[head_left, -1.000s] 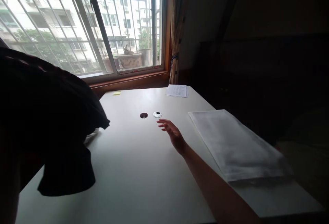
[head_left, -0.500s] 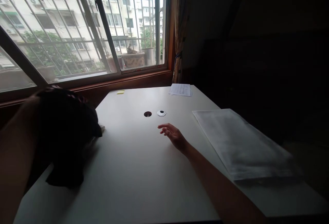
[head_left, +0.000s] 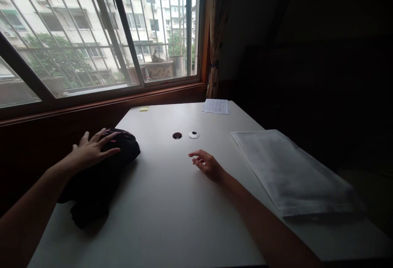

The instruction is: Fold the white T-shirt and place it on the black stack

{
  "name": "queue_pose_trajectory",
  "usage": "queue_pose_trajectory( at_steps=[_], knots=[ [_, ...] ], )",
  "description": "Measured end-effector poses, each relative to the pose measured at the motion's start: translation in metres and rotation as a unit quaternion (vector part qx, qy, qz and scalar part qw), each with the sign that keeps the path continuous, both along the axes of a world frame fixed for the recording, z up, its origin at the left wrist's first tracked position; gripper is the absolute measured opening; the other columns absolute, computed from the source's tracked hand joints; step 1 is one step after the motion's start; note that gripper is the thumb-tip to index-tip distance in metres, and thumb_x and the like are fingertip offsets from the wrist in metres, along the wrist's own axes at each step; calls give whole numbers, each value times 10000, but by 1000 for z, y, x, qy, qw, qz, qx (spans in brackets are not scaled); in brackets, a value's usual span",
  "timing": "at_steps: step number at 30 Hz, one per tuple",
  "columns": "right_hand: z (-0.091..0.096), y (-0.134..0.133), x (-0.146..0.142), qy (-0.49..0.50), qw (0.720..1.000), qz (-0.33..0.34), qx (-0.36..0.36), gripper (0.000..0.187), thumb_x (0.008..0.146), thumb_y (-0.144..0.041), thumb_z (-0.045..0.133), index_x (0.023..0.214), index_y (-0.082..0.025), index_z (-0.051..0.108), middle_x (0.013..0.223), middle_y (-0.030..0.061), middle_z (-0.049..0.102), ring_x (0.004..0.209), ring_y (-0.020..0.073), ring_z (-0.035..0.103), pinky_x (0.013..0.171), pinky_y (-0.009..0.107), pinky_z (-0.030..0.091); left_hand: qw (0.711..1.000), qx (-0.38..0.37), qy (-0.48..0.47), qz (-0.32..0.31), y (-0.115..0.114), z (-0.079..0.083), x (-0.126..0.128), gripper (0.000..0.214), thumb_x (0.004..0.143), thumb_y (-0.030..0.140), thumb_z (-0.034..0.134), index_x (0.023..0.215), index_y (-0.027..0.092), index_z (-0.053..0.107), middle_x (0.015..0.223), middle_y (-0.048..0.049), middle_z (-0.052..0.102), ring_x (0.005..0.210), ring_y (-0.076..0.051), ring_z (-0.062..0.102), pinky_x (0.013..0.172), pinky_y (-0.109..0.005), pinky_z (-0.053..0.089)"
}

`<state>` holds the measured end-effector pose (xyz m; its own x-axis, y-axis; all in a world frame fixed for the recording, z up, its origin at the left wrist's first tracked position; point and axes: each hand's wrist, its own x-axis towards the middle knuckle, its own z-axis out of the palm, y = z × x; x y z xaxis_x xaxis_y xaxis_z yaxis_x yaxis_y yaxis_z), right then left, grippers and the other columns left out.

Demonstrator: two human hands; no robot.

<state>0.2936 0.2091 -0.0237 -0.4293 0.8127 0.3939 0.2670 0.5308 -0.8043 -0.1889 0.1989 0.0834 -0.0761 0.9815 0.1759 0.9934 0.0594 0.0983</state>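
A bunched black cloth item (head_left: 101, 178), perhaps a garment, with pink marks near its top, lies at the left edge of the white table (head_left: 172, 210). My left hand (head_left: 92, 149) is over its upper side with fingers spread; whether the fingertips press on the cloth is hard to tell. Near the middle of the table my right hand (head_left: 208, 165) hovers or rests with loosely bent fingers apart and nothing in them. Just beyond that hand are a round cable hole (head_left: 177, 135) and a white round cap (head_left: 193, 135) with a dark opening.
A translucent, flat plastic bag or sheet (head_left: 291, 173) lies along the table's right side. Printed papers (head_left: 216, 106) and a yellow sticky note (head_left: 144, 108) are at the far edge. Behind the table are a barred window (head_left: 92, 34) and a tied curtain (head_left: 213, 55).
The black cloth has come down and right onto the table's left edge. My left hand, hidden behind it before, now shows on top with fingers spread. My right hand has barely moved.
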Motion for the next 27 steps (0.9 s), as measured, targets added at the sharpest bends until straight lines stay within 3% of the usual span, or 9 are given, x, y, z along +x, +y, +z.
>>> queue_pose_trajectory(
  at_steps=[3,6,8,13,18,24,27],
  knots=[
    [-1,0,0,-15,1000,11,-3,271,965,-286,537,1193,-244,678,1123,67,652,884,166,666,766,317,555,988,-133,39,67,8,-39,1,887,773,768,611,1546,414,355,1695,-73,108,1431,-638,52,936,-903,198],
    [-3,0,1,-36,999,21,-1,267,957,-264,545,1184,-243,685,1114,64,659,868,164,655,782,319,548,986,-124,59,91,17,-71,-11,845,812,721,553,1553,358,369,1678,-121,157,1402,-585,240,972,-795,329],
    [-5,1,1,-52,998,24,4,262,950,-244,552,1170,-242,695,1090,59,671,845,160,646,780,316,539,988,-109,62,89,24,-82,-22,837,821,698,532,1558,341,361,1659,-131,213,1345,-552,355,968,-726,386],
    [-7,3,2,-74,997,30,15,249,945,-210,549,1127,-231,717,1058,53,692,825,152,643,782,301,524,991,-106,60,61,35,-81,-43,835,833,625,558,1564,282,345,1624,-113,297,1283,-480,462,997,-588,426],
    [-8,3,3,-84,995,34,42,245,937,-179,550,1092,-217,736,1025,51,714,839,154,655,758,275,510,992,-86,35,81,33,-70,-38,686,910,468,539,1542,271,360,1547,-114,416,1113,-401,569,897,-553,471],
    [-1,1,5,-130,988,-1,79,228,942,-183,564,1075,-227,744,1023,44,735,841,153,673,775,271,512,991,-46,88,86,22,-76,-13,632,942,435,495,1532,235,390,1527,-172,414,1212,-450,500,936,-613,447],
    [2,2,8,-167,979,-59,102,218,943,-183,575,1071,-235,744,1000,40,745,863,169,679,810,291,513,989,1,128,79,13,-81,-1,634,932,414,523,1527,226,408,1569,-194,354,1361,-501,352,1022,-711,345]
  ],
)
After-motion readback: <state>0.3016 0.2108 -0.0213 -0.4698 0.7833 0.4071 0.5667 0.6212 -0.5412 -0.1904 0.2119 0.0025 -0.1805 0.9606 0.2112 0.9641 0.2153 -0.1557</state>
